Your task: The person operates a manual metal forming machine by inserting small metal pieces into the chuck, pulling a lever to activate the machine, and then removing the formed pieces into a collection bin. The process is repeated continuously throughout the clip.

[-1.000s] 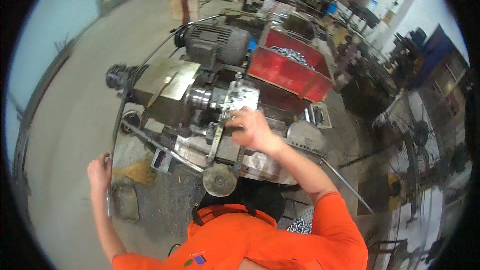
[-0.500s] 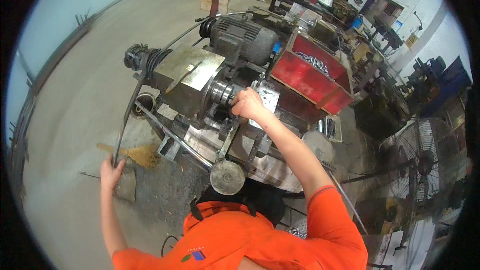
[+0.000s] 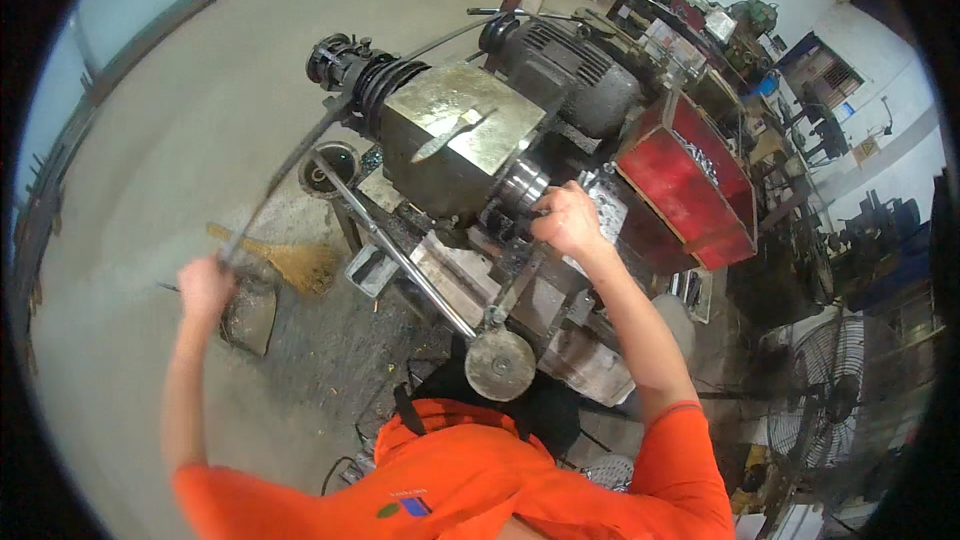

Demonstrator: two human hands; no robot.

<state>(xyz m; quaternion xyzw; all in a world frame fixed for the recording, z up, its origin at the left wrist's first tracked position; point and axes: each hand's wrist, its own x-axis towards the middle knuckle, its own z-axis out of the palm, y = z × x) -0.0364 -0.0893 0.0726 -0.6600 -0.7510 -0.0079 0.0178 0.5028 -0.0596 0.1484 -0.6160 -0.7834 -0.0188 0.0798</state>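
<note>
My left hand is closed round the end of a long metal lever, which runs up to the pulley end of a small lathe. In front of the lathe's shiny round chuck, my right hand has its fingers curled together. Whatever those fingers hold is hidden behind them. The lathe's headstock is a greasy metal box, and a flat file-like tool lies on its top. Below my right hand, a bar ends in a round metal disc close to my body.
A red box of small metal parts stands beyond my right hand, next to a dark electric motor. On the floor at left lie a straw broom and a dustpan. A caged fan stands at the right.
The view has shifted, so the machine sits further right. My left hand has moved the lever end outward and up a little. My right hand stays at the chuck.
</note>
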